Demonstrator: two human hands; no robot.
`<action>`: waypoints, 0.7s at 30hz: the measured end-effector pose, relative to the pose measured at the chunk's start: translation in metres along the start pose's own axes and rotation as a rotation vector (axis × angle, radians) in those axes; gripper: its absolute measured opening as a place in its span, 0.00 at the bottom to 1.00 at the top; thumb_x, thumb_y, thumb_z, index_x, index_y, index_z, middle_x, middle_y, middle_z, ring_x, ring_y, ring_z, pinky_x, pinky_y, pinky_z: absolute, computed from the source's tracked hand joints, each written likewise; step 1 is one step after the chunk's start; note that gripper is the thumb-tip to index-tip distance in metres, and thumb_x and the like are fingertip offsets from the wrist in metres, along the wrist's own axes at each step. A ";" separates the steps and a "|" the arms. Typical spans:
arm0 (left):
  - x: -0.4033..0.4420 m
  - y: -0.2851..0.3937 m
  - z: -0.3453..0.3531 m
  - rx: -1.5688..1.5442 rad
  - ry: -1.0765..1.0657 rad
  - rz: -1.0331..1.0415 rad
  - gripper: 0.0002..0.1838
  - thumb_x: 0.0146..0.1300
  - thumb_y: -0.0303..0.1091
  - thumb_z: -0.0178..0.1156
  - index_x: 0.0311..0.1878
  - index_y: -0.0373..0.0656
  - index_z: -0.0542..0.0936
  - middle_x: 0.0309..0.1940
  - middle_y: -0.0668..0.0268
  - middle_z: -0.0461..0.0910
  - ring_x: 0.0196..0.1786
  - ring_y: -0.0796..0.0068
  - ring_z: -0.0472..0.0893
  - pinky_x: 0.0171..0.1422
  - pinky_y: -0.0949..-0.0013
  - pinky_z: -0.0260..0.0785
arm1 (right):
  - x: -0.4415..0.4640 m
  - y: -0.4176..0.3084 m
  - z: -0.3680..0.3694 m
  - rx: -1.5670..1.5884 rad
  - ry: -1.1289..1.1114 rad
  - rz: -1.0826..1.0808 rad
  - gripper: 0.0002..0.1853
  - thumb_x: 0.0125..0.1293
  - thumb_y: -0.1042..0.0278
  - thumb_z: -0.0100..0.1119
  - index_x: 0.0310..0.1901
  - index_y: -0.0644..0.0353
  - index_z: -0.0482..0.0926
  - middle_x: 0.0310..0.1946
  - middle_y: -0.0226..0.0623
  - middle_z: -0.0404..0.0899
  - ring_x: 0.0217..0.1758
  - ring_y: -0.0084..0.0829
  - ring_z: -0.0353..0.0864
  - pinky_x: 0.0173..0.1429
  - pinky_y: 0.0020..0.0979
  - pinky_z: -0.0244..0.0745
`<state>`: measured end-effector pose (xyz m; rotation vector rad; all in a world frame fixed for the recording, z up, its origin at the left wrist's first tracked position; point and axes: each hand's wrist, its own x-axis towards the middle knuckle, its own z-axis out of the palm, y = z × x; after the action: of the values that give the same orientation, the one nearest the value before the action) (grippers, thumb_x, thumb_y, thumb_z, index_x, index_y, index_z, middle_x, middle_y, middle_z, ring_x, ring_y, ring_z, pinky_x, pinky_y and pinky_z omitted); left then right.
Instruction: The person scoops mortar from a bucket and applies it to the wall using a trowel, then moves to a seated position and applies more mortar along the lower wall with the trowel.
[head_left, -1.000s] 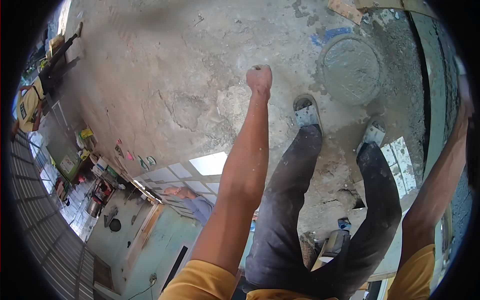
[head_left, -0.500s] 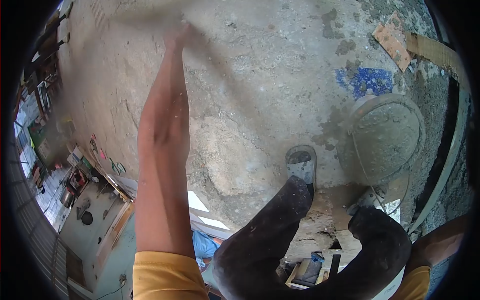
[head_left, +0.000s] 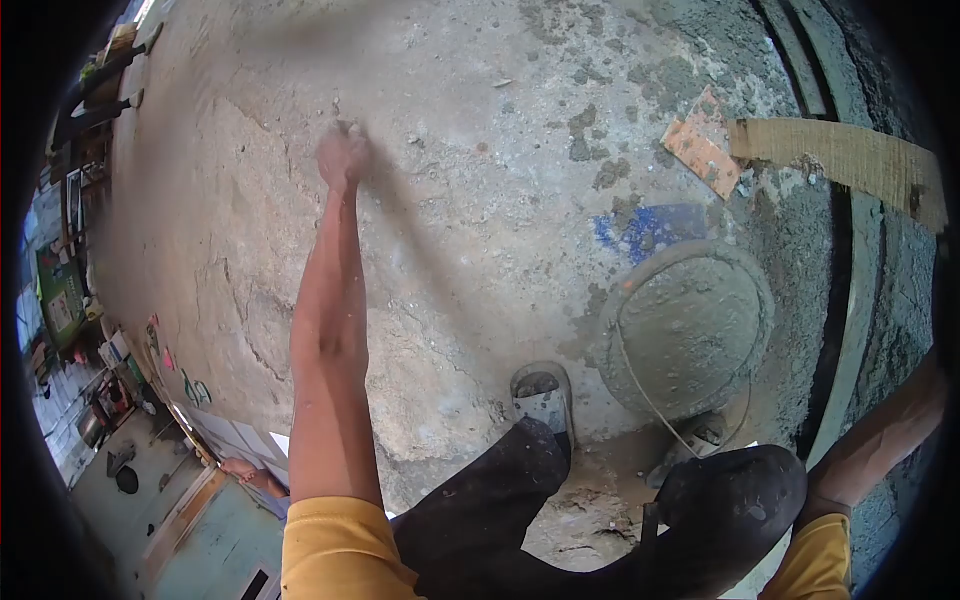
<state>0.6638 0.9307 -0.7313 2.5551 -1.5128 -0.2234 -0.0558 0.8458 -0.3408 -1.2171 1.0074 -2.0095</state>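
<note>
My left hand point(head_left: 344, 158) is stretched far forward over the rough concrete floor point(head_left: 450, 240). Its fingers look curled closed, somewhat blurred, and anything inside them is hidden. A few small stones lie on the floor just beyond the fingertips. My right forearm point(head_left: 885, 425) reaches out past the right edge of the view, so the right hand does not show. Nearest to that arm are a bucket point(head_left: 690, 335) of wet grey mortar with a thin wire handle and a long recess with wooden edging.
An orange-pink flat piece point(head_left: 703, 150) and a wooden board point(head_left: 835, 160) lie near the mortar-covered edge. Blue marking point(head_left: 650, 232) shows beside the bucket. My sandalled foot point(head_left: 543, 400) is left of the bucket. Another person's legs point(head_left: 105, 95) are at upper left; another person's hand point(head_left: 243, 470) is at lower left.
The view has shifted, so the bucket and board appear further left and lower. My left hand, smeared at the top edge before, now shows more clearly over the floor.
</note>
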 end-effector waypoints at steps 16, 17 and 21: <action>-0.346 0.105 -0.135 -1.013 -0.487 -0.534 0.10 0.78 0.32 0.64 0.55 0.38 0.86 0.37 0.72 0.84 0.36 0.81 0.79 0.43 0.72 0.74 | 0.009 0.012 -0.076 0.206 -0.064 0.352 0.35 0.86 0.40 0.54 0.83 0.52 0.64 0.79 0.33 0.68 0.79 0.33 0.69 0.81 0.45 0.68; -0.364 0.116 -0.153 -1.001 -0.553 -0.606 0.10 0.77 0.32 0.65 0.55 0.38 0.87 0.38 0.71 0.85 0.36 0.80 0.80 0.42 0.71 0.75 | 0.008 0.011 -0.074 0.200 -0.092 0.342 0.35 0.85 0.40 0.55 0.83 0.52 0.63 0.78 0.32 0.68 0.79 0.33 0.69 0.81 0.44 0.67; -0.433 0.123 -0.155 -0.651 -0.988 -0.413 0.12 0.75 0.35 0.69 0.52 0.38 0.91 0.41 0.67 0.90 0.38 0.76 0.84 0.41 0.69 0.78 | 0.002 0.005 -0.064 0.237 -0.154 0.332 0.37 0.85 0.40 0.57 0.83 0.56 0.65 0.78 0.34 0.69 0.79 0.32 0.68 0.80 0.40 0.64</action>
<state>0.3857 1.2626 -0.5337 2.1892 -0.7779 -1.8743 -0.1140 0.8614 -0.3634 -0.9883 0.8088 -1.6939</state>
